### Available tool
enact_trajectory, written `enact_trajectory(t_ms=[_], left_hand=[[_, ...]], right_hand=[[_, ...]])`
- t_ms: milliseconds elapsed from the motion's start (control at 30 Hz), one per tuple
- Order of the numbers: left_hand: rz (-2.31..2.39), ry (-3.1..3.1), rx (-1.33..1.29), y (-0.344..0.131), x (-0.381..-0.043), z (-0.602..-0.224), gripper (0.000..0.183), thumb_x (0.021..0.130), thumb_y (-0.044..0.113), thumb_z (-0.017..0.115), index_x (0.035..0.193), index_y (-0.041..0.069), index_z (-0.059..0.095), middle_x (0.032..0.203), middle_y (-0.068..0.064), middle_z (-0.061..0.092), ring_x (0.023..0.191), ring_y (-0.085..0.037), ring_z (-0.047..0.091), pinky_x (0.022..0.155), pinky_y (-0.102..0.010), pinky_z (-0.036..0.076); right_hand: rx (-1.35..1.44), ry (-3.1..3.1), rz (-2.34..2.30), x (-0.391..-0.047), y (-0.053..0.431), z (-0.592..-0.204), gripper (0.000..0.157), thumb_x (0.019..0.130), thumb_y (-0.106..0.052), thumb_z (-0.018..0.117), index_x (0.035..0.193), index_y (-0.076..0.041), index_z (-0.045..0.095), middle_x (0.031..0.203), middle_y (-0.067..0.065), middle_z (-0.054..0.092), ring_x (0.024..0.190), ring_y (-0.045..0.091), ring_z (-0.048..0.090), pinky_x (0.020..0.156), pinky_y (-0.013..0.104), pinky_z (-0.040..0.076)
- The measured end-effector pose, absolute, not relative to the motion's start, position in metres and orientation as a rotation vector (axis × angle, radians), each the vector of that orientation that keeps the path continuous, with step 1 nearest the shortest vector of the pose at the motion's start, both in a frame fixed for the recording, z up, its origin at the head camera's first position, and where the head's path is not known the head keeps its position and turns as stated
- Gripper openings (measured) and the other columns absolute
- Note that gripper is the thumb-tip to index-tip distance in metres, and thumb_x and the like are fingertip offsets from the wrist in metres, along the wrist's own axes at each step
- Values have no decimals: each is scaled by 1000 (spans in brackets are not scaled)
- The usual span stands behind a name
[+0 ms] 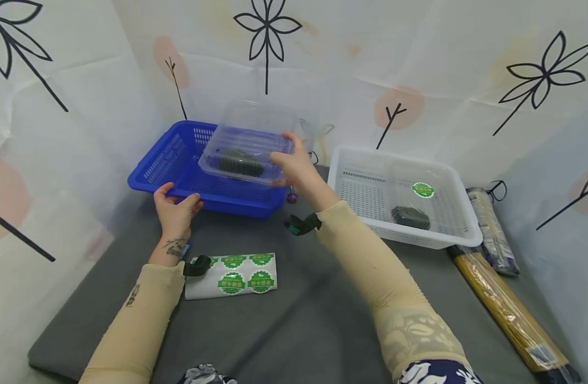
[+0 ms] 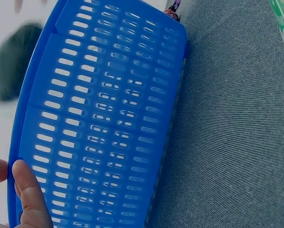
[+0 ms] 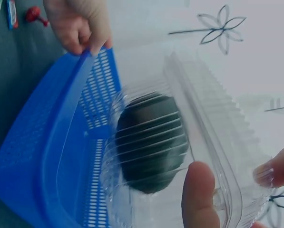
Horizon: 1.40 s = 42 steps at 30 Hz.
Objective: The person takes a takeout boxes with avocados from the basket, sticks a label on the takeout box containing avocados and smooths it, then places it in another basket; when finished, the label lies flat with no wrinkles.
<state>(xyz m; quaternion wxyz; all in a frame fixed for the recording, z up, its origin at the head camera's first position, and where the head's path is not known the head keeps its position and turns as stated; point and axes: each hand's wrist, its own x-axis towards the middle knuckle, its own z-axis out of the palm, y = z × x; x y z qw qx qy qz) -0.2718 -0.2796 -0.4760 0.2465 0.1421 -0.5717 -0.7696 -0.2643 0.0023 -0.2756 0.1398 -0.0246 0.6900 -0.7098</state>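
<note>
My left hand [image 1: 175, 213] grips the near rim of a blue plastic basket [image 1: 150, 173], thumb on the outside wall in the left wrist view. Over the basket, my right hand [image 1: 299, 165] holds a clear plastic clamshell box [image 1: 209, 160] by its right side, its two halves hinged apart. Inside that box lies a dark green oval thing [image 3: 151, 142], seen through the ribbed wall in the right wrist view; its exact kind I cannot tell. In the right wrist view the right thumb [image 3: 199, 194] presses near the box's seam.
A white basket [image 1: 351, 186] at right holds another clear box with a green round sticker [image 1: 422, 190] and a dark green thing [image 1: 411, 217]. A sticker sheet [image 1: 203, 290] lies in front. Long wrapped packs [image 1: 510, 304] lie at far right. Patterned cloth walls surround the grey table.
</note>
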Motion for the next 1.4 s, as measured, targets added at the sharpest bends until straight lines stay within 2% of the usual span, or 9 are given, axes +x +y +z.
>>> enact_trajectory(t_ms=[133, 267, 333, 433, 533, 700, 967, 1200, 1400], left_hand=[[-2102, -1541, 395, -283, -271, -477, 84, 57, 8, 80, 123, 22, 31, 96, -9, 35, 61, -24, 58, 63, -38, 52], [-2109, -1520, 388, -287, -269, -477, 84, 57, 7, 80, 122, 22, 31, 96, -9, 34, 61, -23, 57, 63, -37, 52], [-2097, -1523, 392, -289, -269, -477, 83, 57, 7, 80, 122, 22, 31, 97, -8, 34, 61, -23, 57, 63, -37, 52], [-2078, -1531, 398, -292, -270, -480, 83, 57, 6, 80, 122, 23, 31, 97, -8, 34, 61, -23, 57, 63, -37, 52], [-2066, -1533, 401, -294, -273, -483, 81, 58, 5, 79, 121, 23, 32, 97, -9, 35, 60, -24, 57, 63, -38, 52], [-2063, -1548, 408, -295, -273, -482, 79, 59, 5, 78, 120, 24, 32, 97, -8, 33, 62, -23, 56, 64, -38, 52], [-2088, -1555, 418, -291, -273, -477, 80, 58, 7, 80, 119, 25, 31, 97, -5, 32, 64, -20, 54, 66, -37, 52], [-2084, -1570, 421, -286, -273, -475, 80, 58, 8, 80, 119, 26, 31, 97, -4, 32, 64, -19, 54, 65, -35, 52], [-2085, -1607, 424, -281, -274, -475, 82, 58, 11, 80, 120, 27, 30, 98, -5, 34, 67, -20, 55, 65, -35, 52]], right_hand=[[-88, 2036, -2026, -243, 27, -273, 66, 77, -3, 52, 129, -37, 28, 107, 9, 38, 46, 12, 22, 53, 36, 50], [-95, 2093, -1981, -220, 52, -275, 64, 79, -4, 50, 130, -35, 27, 100, 9, 36, 61, 18, 35, 52, 38, 50], [-98, 2096, -1969, -209, 63, -275, 64, 80, -4, 50, 131, -35, 27, 98, 10, 35, 68, 20, 35, 54, 41, 51], [-111, 2143, -1907, -191, 83, -278, 64, 79, -4, 49, 132, -34, 25, 94, 9, 34, 69, 20, 35, 45, 33, 45], [-100, 2111, -1917, -172, 101, -281, 68, 76, 0, 48, 133, -31, 24, 103, 14, 33, 74, 23, 40, 46, 33, 46], [-115, 2021, -1987, -135, 127, -291, 74, 73, 5, 46, 135, -24, 20, 123, 21, 20, 89, 31, 41, 59, 50, 49], [-98, 2071, -1949, -85, 156, -308, 73, 72, 8, 47, 133, -21, 21, 121, 21, 18, 76, 25, 49, 56, 49, 49], [-99, 2074, -1926, -54, 171, -314, 73, 72, 10, 46, 132, -23, 22, 120, 19, 14, 61, 15, 41, 54, 49, 49], [-45, 2030, -1917, -36, 180, -329, 73, 72, 9, 47, 132, -24, 22, 116, 18, 15, 62, 13, 42, 55, 50, 49]])
